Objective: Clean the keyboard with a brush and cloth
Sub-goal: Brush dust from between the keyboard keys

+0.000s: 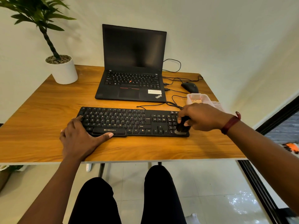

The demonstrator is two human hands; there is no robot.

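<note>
Brush applied to right end of keyboard

The flat black plastic keyboard (pixel 129 122) lies on the wooden table (pixel 48 110) in front of the open black laptop (pixel 131 68). Right hand (pixel 200 117) is closed around the black brush (pixel 182 126), bristles down on the numeric keypad. Left hand (pixel 79 136), fingers spread, presses flat against the keyboard's left front corner

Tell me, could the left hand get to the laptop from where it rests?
Probably yes. The left hand rests on the keyboard's near left corner, and only bare table and keyboard lie between it and the laptop.
</note>
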